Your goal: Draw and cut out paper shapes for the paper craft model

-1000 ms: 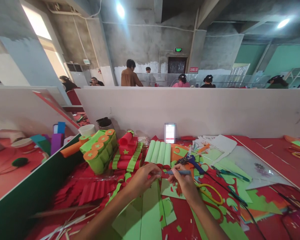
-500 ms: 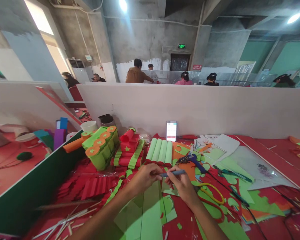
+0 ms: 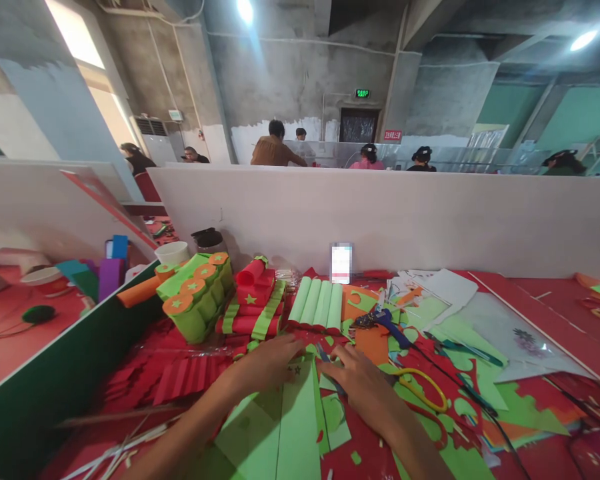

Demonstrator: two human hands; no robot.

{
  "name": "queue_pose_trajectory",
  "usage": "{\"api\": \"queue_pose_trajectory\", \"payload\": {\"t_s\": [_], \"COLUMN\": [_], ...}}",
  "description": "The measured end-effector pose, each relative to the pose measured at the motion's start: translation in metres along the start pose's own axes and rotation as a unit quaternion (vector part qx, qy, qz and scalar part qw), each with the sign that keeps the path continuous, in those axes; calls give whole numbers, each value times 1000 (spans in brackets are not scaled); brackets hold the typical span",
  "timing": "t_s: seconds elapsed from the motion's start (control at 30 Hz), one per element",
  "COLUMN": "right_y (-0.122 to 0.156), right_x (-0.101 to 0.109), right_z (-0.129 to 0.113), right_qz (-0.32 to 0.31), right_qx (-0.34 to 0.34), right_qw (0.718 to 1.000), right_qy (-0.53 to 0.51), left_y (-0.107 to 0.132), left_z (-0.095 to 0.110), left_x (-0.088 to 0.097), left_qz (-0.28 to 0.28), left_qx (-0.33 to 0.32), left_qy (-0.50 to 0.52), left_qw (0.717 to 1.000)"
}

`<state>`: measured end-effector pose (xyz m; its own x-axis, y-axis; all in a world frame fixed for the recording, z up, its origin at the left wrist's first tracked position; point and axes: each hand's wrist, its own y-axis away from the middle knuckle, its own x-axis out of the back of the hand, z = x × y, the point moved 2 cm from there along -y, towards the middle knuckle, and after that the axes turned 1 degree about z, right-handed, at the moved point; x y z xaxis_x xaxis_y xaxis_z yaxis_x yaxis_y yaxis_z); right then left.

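Note:
My left hand [image 3: 275,360] rests over the top end of a light green sheet [image 3: 295,427], fingers stretched forward and holding nothing I can see. Small dark star outlines [image 3: 294,371] show on the sheet beside it. A blue-grey pen [image 3: 324,353] slants under and between the fingers of my right hand [image 3: 353,377], which is closed loosely around it; part of the pen is hidden. Just beyond the hands lie several pale green rolls [image 3: 315,303] side by side. A red paper model with green bands [image 3: 253,307] stands at the left.
A green and orange paper model [image 3: 197,293] stands farther left, near folded red strips [image 3: 180,380]. To the right are a blue glue gun [image 3: 393,327], yellow-handled scissors [image 3: 430,387], green-handled pliers [image 3: 470,350] and paper scraps. A phone [image 3: 341,263] leans on the white partition [image 3: 380,213].
Both hands have come apart and lowered toward the green sheet. My left hand has let go of the pen, which now points away under my right hand. Star outlines have come into view.

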<state>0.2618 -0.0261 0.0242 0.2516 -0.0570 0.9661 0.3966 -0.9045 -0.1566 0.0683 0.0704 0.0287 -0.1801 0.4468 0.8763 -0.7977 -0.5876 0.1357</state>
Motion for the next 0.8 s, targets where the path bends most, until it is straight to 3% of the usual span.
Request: {"api": "queue_pose_trajectory", "payload": {"t_s": [0.13, 0.37, 0.5, 0.8], "right_y": [12, 62, 72, 70], "right_x": [10, 18, 15, 23], "right_z": [20, 76, 85, 85], "right_qz": [-19, -122, -144, -134], "right_qx": [-69, -285, -293, -261], "right_qw": [996, 950, 945, 956], "right_qy": [53, 49, 30, -13], "left_y": [0, 0, 4, 11], "left_z": [-1, -1, 0, 1], "left_x": [-2, 0, 8, 28], "left_qz": [-17, -26, -28, -22], "left_qx": [51, 40, 48, -13], "left_qy": [-30, -32, 22, 121], "left_qw": [998, 998, 998, 992]}}
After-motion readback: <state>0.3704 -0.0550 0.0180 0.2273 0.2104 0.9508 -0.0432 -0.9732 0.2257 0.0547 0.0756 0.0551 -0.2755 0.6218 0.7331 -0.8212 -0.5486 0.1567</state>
